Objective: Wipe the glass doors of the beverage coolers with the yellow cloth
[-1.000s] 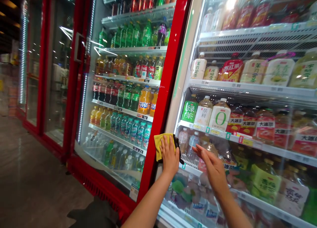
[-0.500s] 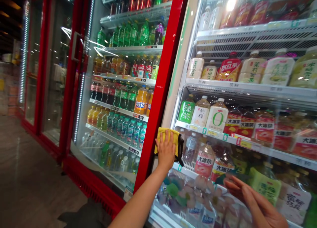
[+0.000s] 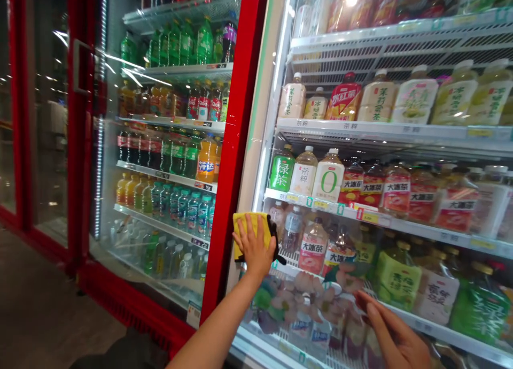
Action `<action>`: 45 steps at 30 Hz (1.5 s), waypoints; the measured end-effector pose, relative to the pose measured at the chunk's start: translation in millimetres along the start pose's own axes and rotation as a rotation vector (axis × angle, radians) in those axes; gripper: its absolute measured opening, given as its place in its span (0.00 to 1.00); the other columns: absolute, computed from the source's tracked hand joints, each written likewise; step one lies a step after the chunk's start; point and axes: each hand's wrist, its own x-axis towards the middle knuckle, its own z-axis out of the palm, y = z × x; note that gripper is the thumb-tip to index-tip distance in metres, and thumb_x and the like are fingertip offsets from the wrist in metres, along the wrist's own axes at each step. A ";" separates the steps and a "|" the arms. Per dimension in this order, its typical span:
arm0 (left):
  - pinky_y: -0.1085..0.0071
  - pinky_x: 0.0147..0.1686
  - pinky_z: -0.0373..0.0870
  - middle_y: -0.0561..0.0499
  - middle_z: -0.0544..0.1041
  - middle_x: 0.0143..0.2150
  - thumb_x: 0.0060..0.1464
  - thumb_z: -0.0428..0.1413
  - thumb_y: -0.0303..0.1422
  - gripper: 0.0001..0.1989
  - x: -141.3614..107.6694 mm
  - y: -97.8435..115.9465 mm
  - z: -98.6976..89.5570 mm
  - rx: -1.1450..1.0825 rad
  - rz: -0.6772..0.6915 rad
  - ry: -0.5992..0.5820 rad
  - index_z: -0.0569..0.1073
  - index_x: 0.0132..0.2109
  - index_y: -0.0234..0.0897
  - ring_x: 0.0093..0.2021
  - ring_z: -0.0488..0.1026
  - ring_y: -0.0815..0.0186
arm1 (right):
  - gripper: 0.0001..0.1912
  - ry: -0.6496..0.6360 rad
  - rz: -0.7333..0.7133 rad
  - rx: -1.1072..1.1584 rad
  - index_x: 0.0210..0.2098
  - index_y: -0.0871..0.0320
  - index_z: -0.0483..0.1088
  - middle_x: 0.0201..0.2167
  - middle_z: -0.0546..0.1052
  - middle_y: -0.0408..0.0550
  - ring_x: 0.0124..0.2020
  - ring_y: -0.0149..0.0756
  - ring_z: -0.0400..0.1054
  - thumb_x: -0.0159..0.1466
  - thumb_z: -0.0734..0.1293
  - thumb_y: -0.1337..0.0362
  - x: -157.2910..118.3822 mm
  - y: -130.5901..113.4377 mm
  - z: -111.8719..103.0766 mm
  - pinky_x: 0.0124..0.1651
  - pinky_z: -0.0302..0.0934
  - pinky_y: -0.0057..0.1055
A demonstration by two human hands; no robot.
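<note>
My left hand point(image 3: 255, 247) lies flat with its fingers spread on a folded yellow cloth point(image 3: 240, 231) with a dark edge. The cloth is pressed against the glass door near its left edge, beside the red frame point(image 3: 234, 117). At the lower right, my right hand point(image 3: 390, 331) is near the glass, its fingers extended and close together, with no object seen in it. Behind the glass, by the cloth, are a clear bottle point(image 3: 292, 230) and a pink-labelled tea bottle point(image 3: 313, 246).
Shelves of bottled drinks fill the right cooler, including a green bottle point(image 3: 282, 168). Another cooler with a red frame and a white handle point(image 3: 81, 67) stands on the left. Dark floor point(image 3: 32, 283) shows at the lower left.
The view has shifted rightward, so the coolers appear further left. My left hand and the cloth remain by the door's left edge, with the fingers spread a little wider.
</note>
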 end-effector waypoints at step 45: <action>0.36 0.71 0.23 0.50 0.55 0.75 0.63 0.55 0.43 0.33 -1.1 160.0 3.7 -0.195 0.670 0.009 0.59 0.72 0.51 0.78 0.34 0.49 | 0.27 0.099 0.011 -0.002 0.44 0.57 0.82 0.46 0.83 0.56 0.45 0.49 0.78 0.61 0.66 0.42 45.6 53.0 -93.4 0.49 0.73 0.45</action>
